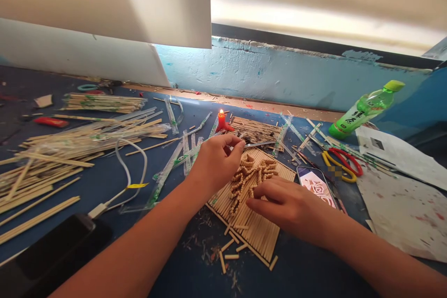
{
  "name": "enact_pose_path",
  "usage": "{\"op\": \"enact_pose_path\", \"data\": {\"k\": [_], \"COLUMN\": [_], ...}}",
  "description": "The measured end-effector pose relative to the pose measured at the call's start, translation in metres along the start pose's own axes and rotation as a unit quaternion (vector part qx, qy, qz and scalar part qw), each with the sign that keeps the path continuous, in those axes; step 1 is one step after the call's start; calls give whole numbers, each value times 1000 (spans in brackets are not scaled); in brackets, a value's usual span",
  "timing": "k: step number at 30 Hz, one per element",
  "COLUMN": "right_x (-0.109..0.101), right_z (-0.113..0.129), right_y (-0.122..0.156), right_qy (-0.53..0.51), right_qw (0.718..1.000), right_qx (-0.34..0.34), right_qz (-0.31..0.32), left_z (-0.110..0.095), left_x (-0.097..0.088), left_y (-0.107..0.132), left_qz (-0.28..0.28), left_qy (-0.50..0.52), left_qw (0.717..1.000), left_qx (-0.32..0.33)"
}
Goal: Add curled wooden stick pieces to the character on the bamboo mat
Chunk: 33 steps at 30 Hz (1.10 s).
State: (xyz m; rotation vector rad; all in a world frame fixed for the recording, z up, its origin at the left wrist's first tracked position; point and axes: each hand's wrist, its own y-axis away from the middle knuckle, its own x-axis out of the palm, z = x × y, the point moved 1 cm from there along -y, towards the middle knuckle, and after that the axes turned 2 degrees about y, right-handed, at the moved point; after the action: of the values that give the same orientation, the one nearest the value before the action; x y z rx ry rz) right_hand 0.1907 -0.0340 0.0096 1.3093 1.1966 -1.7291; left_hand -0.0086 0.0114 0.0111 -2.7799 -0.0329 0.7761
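Observation:
A panel of side-by-side wooden sticks [258,237] lies in front of me, with a raised structure of short stick pieces [240,181] on it. Over the panel's far side, my left hand [221,160] is closed in a pinch; what it holds is too small to make out. A thin metal tool [260,143] lies close to those fingertips, and I cannot tell whether they touch it. My right hand [291,205] rests low over the panel's right side. Its bent fingers are closed at the structure's edge, and they hide whatever lies between them.
Beyond the panel, a lit red candle [222,122] stands beside a scorched stick panel [258,128]. Bundled chopsticks [104,102] and plastic wrappers cover the left. To the right are a phone [316,186], scissors [342,163], a green bottle [366,109] and stained paper [401,209].

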Motion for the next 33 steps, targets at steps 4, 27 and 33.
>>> {"op": "enact_pose_path", "data": {"k": [4,27,33], "right_x": [0,-32,-40], "right_z": [1,16,35], "right_y": [0,25,171], "right_qy": [-3,-10,108], "right_qw": [1000,990,929], "right_qx": [4,143,352], "right_qz": [18,11,-25], "left_z": [0,-5,-43], "left_x": [0,-2,-11], "left_y": [0,0,16], "left_qz": [2,23,64], "left_qy": [-1,-2,-81], "left_qw": [1000,1000,994], "left_qx": [-2,-1,37]}}
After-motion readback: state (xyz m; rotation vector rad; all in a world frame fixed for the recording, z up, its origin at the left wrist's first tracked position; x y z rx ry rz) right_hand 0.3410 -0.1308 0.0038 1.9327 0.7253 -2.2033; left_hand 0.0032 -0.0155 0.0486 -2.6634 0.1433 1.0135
